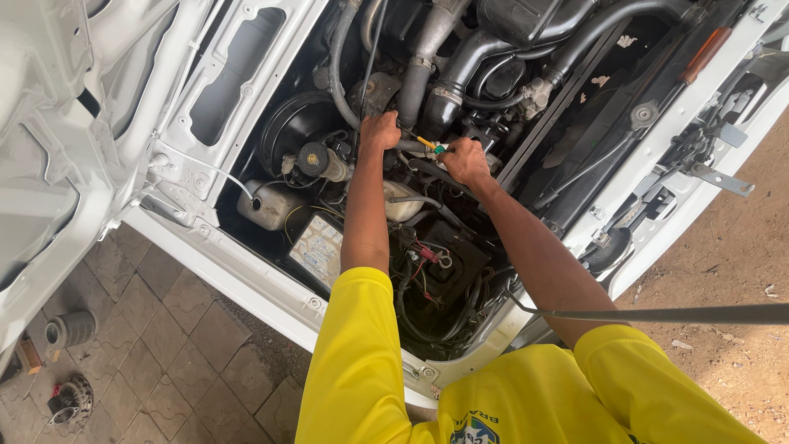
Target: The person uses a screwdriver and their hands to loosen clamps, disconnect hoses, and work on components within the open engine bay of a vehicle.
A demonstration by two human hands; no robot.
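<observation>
The yellow sleeves [386,362] are closest to the camera, and both bare arms reach from them into the open engine bay [460,164] of a white car. The left hand [380,131] is closed tight around a dark hose [411,146] deep between the pipes. The right hand [464,160] is closed around a screwdriver [429,145] with a yellow and green handle. Its tip points at the hose, just beside the left hand, near a big grey pipe [423,57].

The screwdriver looks light and stiff, and the fat handle is the best place to hold it. The hose looks bendy and maybe greasy, so it could slip; holding it close to its end seems safest.

A round black cap [312,158] and a pale tank [267,205] sit to the left. A thin metal rod [657,314] crosses on the right. Two old car parts [70,362] lie on the paved floor [164,329].
</observation>
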